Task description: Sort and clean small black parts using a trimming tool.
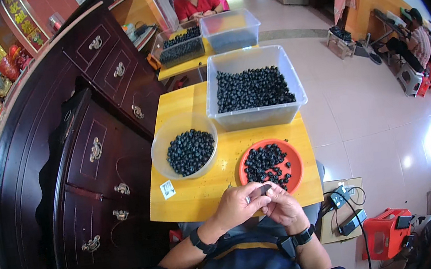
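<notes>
My left hand (pixel 236 204) and my right hand (pixel 284 211) meet at the table's near edge, fingers pinched together. Between their fingertips is a small dark piece (pixel 264 188); its exact kind is too small to make out. Just beyond the hands, a red-orange plate (pixel 298 170) carries loose, round, black berry-like pieces (pixel 263 162), some spread apart on its near side. To the left stands a round translucent tub (pixel 161 165) partly filled with the same black pieces. Behind the plate, a large clear rectangular bin (pixel 256 117) holds many more.
The yellow table (pixel 191 196) bears a white printed label (pixel 167 189) at left. Dark wooden drawers (pixel 98 143) stand close on the left. A person in red (pixel 194 5) sits beyond more bins (pixel 229 28). A red stool (pixel 389 231) and cabled boxes (pixel 340 197) are at right.
</notes>
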Available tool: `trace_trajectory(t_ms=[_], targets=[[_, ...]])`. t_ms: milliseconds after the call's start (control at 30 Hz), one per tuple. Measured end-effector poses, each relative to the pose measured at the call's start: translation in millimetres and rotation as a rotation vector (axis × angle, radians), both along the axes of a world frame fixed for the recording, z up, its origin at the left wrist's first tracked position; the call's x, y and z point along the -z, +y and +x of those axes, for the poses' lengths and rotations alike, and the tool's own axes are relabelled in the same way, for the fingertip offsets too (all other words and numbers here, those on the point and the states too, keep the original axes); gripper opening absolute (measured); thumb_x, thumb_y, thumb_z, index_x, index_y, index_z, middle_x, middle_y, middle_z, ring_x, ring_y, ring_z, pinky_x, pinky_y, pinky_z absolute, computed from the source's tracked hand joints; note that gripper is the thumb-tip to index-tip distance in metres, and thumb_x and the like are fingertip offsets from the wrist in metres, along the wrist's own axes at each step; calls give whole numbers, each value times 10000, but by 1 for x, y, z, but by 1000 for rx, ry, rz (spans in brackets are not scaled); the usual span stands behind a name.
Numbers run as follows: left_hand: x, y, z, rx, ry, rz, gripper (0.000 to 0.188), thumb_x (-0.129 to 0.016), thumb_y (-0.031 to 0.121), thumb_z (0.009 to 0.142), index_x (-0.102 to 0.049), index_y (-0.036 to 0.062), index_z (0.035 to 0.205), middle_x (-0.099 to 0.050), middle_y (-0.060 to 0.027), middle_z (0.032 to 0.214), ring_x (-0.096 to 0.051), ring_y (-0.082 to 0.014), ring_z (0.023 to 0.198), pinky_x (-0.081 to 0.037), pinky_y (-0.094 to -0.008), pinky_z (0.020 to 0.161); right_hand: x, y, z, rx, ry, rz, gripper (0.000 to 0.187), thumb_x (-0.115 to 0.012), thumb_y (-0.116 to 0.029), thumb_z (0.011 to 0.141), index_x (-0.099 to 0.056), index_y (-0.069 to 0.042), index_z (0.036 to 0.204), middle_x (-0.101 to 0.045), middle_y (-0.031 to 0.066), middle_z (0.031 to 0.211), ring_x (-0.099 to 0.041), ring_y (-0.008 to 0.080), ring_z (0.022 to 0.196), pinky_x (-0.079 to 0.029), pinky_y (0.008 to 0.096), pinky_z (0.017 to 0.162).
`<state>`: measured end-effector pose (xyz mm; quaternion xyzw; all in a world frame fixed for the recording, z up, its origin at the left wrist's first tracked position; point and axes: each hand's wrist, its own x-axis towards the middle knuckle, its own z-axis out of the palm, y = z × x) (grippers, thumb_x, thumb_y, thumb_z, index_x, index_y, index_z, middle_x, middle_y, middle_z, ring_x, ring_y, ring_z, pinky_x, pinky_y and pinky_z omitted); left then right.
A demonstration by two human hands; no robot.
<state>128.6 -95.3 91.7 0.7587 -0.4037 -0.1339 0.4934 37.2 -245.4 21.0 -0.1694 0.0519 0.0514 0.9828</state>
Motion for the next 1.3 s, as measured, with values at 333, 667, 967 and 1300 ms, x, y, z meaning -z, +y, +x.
trace_trajectory(t_ms=[333,667,967,1300], targets=[[-1,-1,16,-102,-83,-1,302,-791,225,863,-658,24,1044,-567,-65,664,-560,-157,565,-458,-314,538,-2,-7,4,184,18,132,241,-618,-215,1011,-584,-105,1223,-674,45,1067,-669,114,870,-590,249,757],[14,-9,16,-34,-209,115,381,-760,424,868,-591,84,836,-590,-78,639,-638,-293,577,-472,-399,512,6,1,2,195,63,208,252,-641,-177,994,-606,-108,1234,-679,28,1063,-671,108,854,-588,244,728],[14,-12,22,-35,-271,118,420,-774,424,870,-559,75,780,-537,-78,596,-575,-265,520,-437,-367,493,0,4,3,190,88,106,200,-645,-177,991,-595,-83,1160,-685,14,1019,-670,92,850,-588,233,702],[16,-15,24,13,-378,153,404,-722,450,889,-563,94,783,-631,-77,648,-659,-297,590,-481,-418,500,-2,2,4,180,128,1,114,-632,-188,999,-607,-96,1062,-676,4,982,-652,68,804,-566,214,668]])
